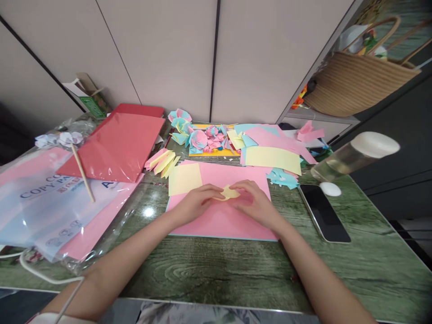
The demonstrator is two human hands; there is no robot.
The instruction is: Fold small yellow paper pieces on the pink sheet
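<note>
A small piece of folded yellow paper [228, 193] is held between my two hands, just above a pink sheet [224, 220]. My left hand [197, 203] pinches its left end, and my right hand [255, 202] has its fingers on the right end. Under the pink sheet a thin blue edge shows. A flat yellow paper square [185, 179] lies on the sheet's upper left corner, beyond my left hand. Folded pink and yellow strips [162, 162] rest to the left of it.
Folded paper flowers [199, 140] crowd the back middle. Loose coloured paper [273, 159] lies behind my right hand. At right are a phone [324, 213], a white earbud case [330, 189] and a clear bottle [351, 155]. Plastic-wrapped copy paper [67, 211] and red folders [118, 144] cover the left.
</note>
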